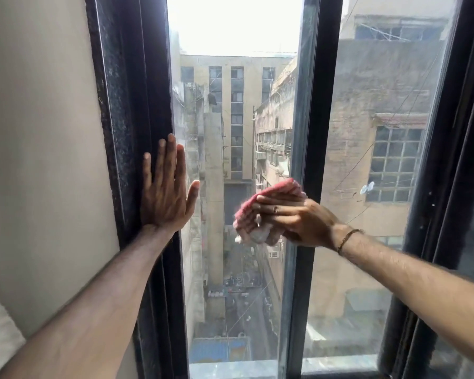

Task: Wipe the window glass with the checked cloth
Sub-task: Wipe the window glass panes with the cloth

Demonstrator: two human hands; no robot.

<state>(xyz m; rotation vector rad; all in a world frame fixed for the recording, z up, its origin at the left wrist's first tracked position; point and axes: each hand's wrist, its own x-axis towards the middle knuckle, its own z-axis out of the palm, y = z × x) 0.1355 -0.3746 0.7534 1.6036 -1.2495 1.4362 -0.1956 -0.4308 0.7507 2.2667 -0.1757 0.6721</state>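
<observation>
A tall pane of window glass (230, 283) stands in front of me between dark frame bars. My right hand (293, 217) presses a bunched pink and white checked cloth (253, 233) flat against the glass near the pane's right edge, at mid height. The cloth shows above and below my fingers and looks blurred. My left hand (166, 187) lies flat with fingers spread, partly on the dark left frame bar (132, 105) and partly on the glass, holding nothing.
A second glass pane (372, 160) lies to the right behind a dark vertical bar (318, 105). A beige wall (39, 132) runs along the left. Another dark frame (449, 187) stands at the far right. Buildings and a street show far below through the glass.
</observation>
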